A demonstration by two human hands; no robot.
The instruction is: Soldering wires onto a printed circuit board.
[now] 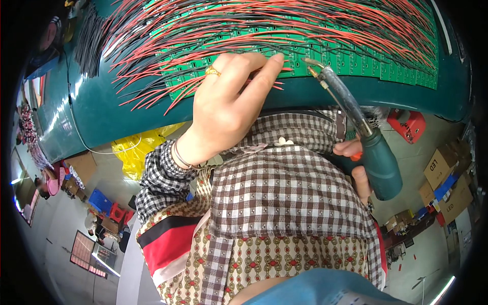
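My left hand (229,101), with a gold ring on one finger, reaches onto the green circuit boards (356,58) and pinches red and black wires (203,35) at the boards' near edge. My right hand (358,170) grips the dark green handle of a soldering iron (356,122). The iron's metal tip points up and left to the edge of the boards, just right of my left fingertips. Many red and black wires lie fanned across the boards.
The boards lie on a dark teal table (101,117). Below its edge are a yellow plastic bag (137,147), a red object (409,124) and cardboard boxes (442,168) on the floor. My checked sleeves and patterned apron fill the lower middle.
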